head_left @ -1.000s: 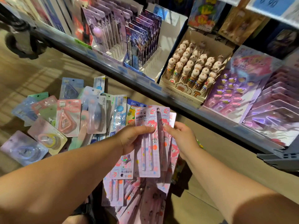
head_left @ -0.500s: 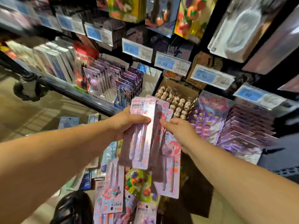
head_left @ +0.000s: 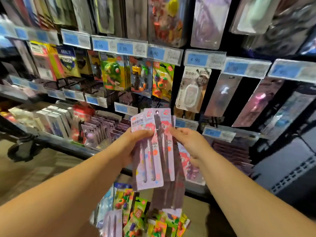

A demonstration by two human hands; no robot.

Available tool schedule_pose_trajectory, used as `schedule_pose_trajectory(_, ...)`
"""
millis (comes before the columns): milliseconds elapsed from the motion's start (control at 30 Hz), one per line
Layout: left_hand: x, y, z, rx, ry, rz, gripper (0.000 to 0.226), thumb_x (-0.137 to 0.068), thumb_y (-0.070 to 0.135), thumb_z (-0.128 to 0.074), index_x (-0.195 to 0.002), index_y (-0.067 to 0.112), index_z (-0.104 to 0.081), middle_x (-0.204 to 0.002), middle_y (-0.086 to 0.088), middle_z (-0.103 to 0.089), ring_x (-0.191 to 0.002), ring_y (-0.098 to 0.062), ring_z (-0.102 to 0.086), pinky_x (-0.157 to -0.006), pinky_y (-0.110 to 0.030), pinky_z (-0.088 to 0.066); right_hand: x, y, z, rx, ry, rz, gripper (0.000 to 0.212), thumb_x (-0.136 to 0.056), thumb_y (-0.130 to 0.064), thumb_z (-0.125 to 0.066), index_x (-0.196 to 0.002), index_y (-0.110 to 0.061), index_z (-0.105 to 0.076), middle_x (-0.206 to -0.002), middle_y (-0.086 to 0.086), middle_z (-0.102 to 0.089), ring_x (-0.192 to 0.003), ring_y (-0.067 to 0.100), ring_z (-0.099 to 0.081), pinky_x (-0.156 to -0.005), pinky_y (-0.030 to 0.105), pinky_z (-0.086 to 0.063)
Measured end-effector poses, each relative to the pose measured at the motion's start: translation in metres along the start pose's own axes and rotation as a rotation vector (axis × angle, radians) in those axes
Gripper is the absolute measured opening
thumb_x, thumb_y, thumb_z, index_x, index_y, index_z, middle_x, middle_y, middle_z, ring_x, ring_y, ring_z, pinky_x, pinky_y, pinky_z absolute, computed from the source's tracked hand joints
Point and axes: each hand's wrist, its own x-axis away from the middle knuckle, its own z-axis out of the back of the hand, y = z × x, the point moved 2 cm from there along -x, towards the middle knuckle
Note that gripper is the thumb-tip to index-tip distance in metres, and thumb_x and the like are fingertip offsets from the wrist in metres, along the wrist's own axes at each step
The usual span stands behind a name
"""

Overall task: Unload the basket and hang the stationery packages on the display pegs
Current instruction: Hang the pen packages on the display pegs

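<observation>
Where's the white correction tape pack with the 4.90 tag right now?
In the head view the correction tape pack hangs right of centre, under the 4.90 price tag, right of the fruit eraser pack and above the right hand.

Both bare forearms reach forward and upward from the lower corners and come close together at the middle. The left hand (head_left: 135, 142) has its back turned to the camera, the thumb lying across the front toward the right, the other fingers hidden behind. The right hand (head_left: 191, 144) is just beside it, wrist a little bent, thumb and index fingertips (head_left: 172, 132) pinched together, pointing toward the left thumb.
</observation>
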Motion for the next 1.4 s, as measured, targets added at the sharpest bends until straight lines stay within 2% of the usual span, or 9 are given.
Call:
schedule_pose_trajectory(67, 0.000, -0.001, -0.014, 0.003, -0.032, -0.001, 0.061, -0.058, 0.025, -0.076, -0.115, 0.009, -0.063, -0.102, -0.024, -0.071, -0.086, -0.036, -0.068, -0.088, -0.057, -0.054, 0.008, 0.000, 0.014, -0.006, 0.027, 0.026, 0.030, -0.089, -0.032, -0.068, -0.102, -0.005, -0.068, -0.098, 0.001, -0.072, -0.093, 0.012, -0.066, -0.086, 0.024, -0.049)
schedule_pose_trajectory(200, 0.003, -0.008, -0.033, 0.014, -0.117, -0.010, 0.045, -0.067, 0.022, -0.067, -0.111, 0.013, -0.064, -0.091, -0.015, -0.075, -0.075, -0.028, -0.072, -0.073, -0.042, -0.060, 0.019, 0.004, 0.033, 0.050, 0.103, 0.057, 0.023, -0.087, -0.017, -0.072, -0.102, 0.000, -0.067, -0.101, 0.012, -0.072, -0.093, 0.024, -0.069, -0.084, 0.031, -0.055)
schedule_pose_trajectory(367, 0.009, -0.015, -0.044, -0.004, -0.118, 0.016, 0.055, -0.066, 0.023, -0.070, -0.118, 0.006, -0.059, -0.098, -0.020, -0.073, -0.080, -0.033, -0.071, -0.082, -0.048, -0.058, 0.030, 0.008, 0.037, 0.015, 0.154, 0.031, 0.011, -0.084, -0.012, -0.074, -0.088, -0.007, -0.064, -0.090, 0.011, -0.071, -0.087, 0.028, -0.069, -0.088, 0.051, -0.056)
schedule_pose_trajectory(667, 0.008, -0.017, -0.061, 0.051, -0.086, 0.023, 0.020, -0.087, 0.013, -0.066, -0.105, 0.012, -0.059, -0.077, -0.011, -0.072, -0.065, -0.025, -0.070, -0.071, -0.039, -0.059, 0.040, 0.004, 0.054, 0.117, 0.176, 0.051, 0.022, -0.081, -0.036, -0.076, -0.089, -0.016, -0.072, -0.092, 0.001, -0.076, -0.094, 0.020, -0.069, -0.089, 0.036, -0.054)
schedule_pose_trajectory(933, 0.007, -0.015, -0.063, 0.137, -0.086, 0.040, 0.007, -0.089, 0.010, -0.059, -0.096, 0.011, -0.058, -0.066, -0.007, -0.071, -0.055, -0.022, -0.069, -0.066, -0.036, -0.058, 0.045, 0.000, 0.071, 0.121, 0.211, 0.063, 0.013, -0.080, -0.029, -0.079, -0.087, -0.020, -0.074, -0.096, 0.004, -0.074, -0.096, 0.024, -0.069, -0.099, 0.049, -0.050)
schedule_pose_trajectory(1033, 0.006, -0.015, -0.061, 0.158, -0.103, 0.035, 0.025, -0.074, 0.015, -0.066, -0.097, 0.010, -0.059, -0.067, -0.007, -0.071, -0.056, -0.022, -0.069, -0.060, -0.034, -0.059, 0.048, -0.009, 0.083, 0.045, 0.302, 0.099, 0.012, -0.078, -0.016, -0.079, -0.086, -0.019, -0.070, -0.091, 0.010, -0.072, -0.087, 0.027, -0.070, -0.089, 0.048, -0.055)
schedule_pose_trajectory(1167, 0.003, -0.020, -0.060, 0.133, -0.126, 0.047, 0.036, -0.070, 0.013, -0.074, -0.102, 0.008, -0.059, -0.071, -0.009, -0.072, -0.059, -0.023, -0.070, -0.058, -0.033, -0.060, 0.057, -0.030, 0.098, -0.104, 0.366, 0.166, 0.024, -0.088, 0.008, -0.057, -0.091, -0.015, -0.062, -0.083, 0.010, -0.065, -0.058, 0.012, -0.066, -0.051, 0.026, -0.054)
schedule_pose_trajectory(1300, -0.001, -0.028, -0.059, 0.076, -0.106, 0.075, 0.040, -0.065, 0.018, -0.073, -0.101, 0.009, -0.059, -0.074, -0.010, -0.073, -0.062, -0.024, -0.071, -0.067, -0.036, -0.057, 0.065, -0.049, 0.110, -0.197, 0.410, 0.288, 0.034, -0.089, 0.014, -0.043, -0.093, -0.016, -0.058, -0.082, 0.007, -0.062, -0.060, 0.012, -0.064, -0.048, 0.022, -0.050)
schedule_pose_trajectory(1400, -0.001, -0.032, -0.060, 0.044, -0.075, 0.113, 0.024, -0.078, 0.008, -0.074, -0.098, 0.009, -0.060, -0.070, -0.009, -0.073, -0.058, -0.023, -0.070, -0.058, -0.033, -0.058, 0.071, -0.059, 0.116, -0.223, 0.468, 0.393, 0.032, -0.089, 0.014, -0.045, -0.094, -0.016, -0.056, -0.088, 0.009, -0.062, -0.060, 0.009, -0.067, -0.050, 0.023, -0.052)
